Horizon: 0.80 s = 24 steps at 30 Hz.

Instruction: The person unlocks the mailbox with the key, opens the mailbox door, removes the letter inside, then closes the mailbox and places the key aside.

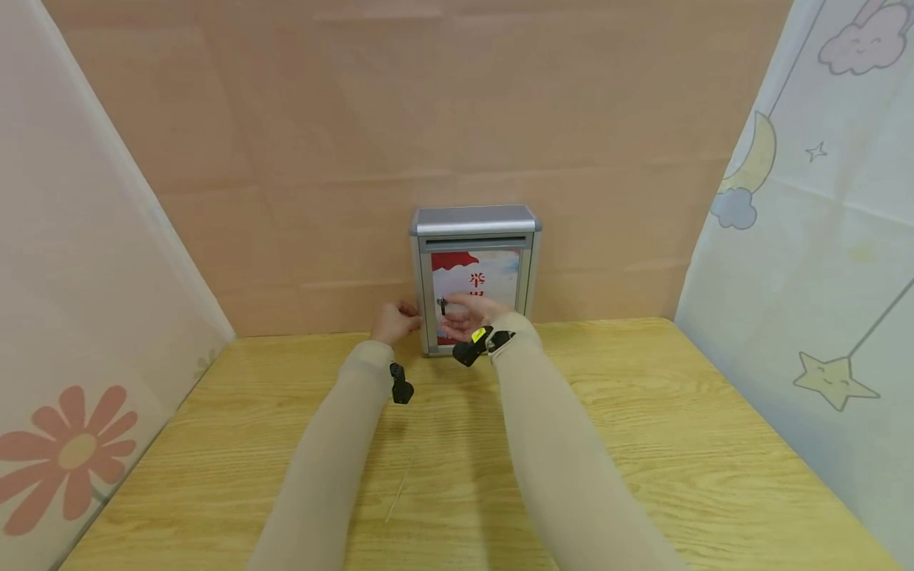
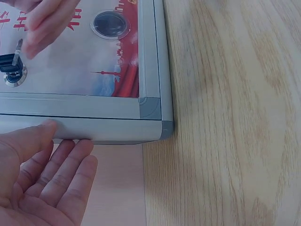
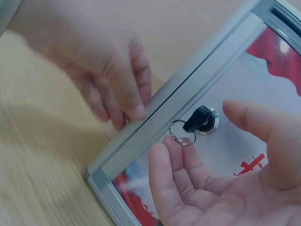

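A grey metal letter box (image 1: 474, 218) stands upright at the back of the table, a narrow slot across its upper front and a printed poster panel below. In the right wrist view, a black-headed key (image 3: 196, 118) sits in the round lock (image 3: 214, 126) on the panel, with a metal ring (image 3: 170, 130) hanging from it. My left hand (image 1: 394, 321) holds the box's left side edge, thumb on the frame and fingers at the side. Beside the key, my right hand (image 1: 477, 315) has its thumb apart from the fingers; its fingertips are at the ring, and contact is unclear.
The wood-grain table (image 1: 628, 396) extends in front of the box. Brown sheeting (image 1: 321, 159) hangs behind it. Printed white panels flank both sides, the left with a flower (image 1: 77, 452), the right with a star (image 1: 831, 381). A thin pale strand (image 1: 400, 492) lies on the table.
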{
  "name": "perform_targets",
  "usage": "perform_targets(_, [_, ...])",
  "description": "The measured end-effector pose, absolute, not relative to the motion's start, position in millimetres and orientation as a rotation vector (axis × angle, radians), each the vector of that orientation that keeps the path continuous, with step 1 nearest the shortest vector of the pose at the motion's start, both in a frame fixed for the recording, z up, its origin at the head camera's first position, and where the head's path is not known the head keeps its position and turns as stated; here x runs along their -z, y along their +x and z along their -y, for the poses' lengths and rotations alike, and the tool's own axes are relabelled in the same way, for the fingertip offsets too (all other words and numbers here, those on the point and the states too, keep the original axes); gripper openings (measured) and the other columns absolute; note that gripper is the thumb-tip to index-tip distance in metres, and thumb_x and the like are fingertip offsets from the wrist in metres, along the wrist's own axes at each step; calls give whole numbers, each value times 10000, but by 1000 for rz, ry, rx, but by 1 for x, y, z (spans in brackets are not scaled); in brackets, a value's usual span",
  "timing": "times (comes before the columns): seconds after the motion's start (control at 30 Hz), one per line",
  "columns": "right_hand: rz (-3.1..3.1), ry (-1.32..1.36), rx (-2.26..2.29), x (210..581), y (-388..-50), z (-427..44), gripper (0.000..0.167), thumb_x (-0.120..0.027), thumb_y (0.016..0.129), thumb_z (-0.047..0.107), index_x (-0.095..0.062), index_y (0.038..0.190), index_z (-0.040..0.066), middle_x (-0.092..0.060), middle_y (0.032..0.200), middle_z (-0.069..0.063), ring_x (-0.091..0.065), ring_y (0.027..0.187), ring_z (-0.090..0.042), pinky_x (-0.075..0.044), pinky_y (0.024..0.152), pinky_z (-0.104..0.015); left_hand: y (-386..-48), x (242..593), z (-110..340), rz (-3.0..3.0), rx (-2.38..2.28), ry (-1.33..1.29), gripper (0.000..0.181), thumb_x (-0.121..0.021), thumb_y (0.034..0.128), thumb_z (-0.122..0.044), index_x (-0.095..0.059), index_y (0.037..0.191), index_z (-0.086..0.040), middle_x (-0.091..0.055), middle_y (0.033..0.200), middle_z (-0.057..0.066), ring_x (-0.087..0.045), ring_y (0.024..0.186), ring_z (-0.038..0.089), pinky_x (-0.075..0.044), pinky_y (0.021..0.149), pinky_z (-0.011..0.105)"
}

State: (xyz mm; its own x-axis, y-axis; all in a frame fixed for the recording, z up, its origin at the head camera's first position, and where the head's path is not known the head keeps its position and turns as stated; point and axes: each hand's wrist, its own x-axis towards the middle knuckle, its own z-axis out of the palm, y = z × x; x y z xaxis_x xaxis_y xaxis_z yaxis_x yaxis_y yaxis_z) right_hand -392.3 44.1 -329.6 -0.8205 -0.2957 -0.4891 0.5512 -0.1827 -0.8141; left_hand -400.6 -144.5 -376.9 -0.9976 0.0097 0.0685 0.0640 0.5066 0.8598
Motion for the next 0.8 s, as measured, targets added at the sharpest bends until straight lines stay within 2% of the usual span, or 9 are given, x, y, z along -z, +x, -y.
perform_targets(0.13, [-1703, 275, 1928, 325, -391, -42, 489, -642, 938, 249, -451, 1381, 174, -575, 1085, -122, -585, 935, -218, -538, 819, -275, -400, 376, 144, 2679, 1525, -59, 264, -682, 883, -102, -616, 1083, 56, -646, 981, 171, -620, 792, 207, -538, 726, 311])
perform_targets(0.33, [-1763, 264, 1856, 335, -405, -39, 465, -642, 939, 283, -464, 1355, 174, -611, 1012, -100, -589, 793, -192, -529, 665, -254, -398, 377, 144, 2681, 1496, -55, 269, -683, 884, -109, -619, 1083, 60, -657, 991, 185, -627, 791, 218, -540, 721, 321])
perform_targets(0.57, [-1776, 269, 1848, 357, -433, -38, 352, -648, 935, 282, -525, 1228, 129, -636, 934, -89, -596, 756, -206, -527, 653, -281, -397, 376, 143, 2682, 1497, -42, 256, -686, 883, -107, -625, 1072, 53, -658, 1000, 186, -635, 823, 248, -544, 740, 330])
perform_targets(0.8, [-1761, 256, 1846, 354, -430, -39, 363, -634, 945, 293, -510, 1254, 148, -615, 966, -86, -591, 773, -189, -529, 658, -254, -398, 375, 143, 2686, 1504, -38, 243, -680, 889, -110, -627, 1066, 48, -656, 986, 173, -608, 788, 202, -536, 727, 314])
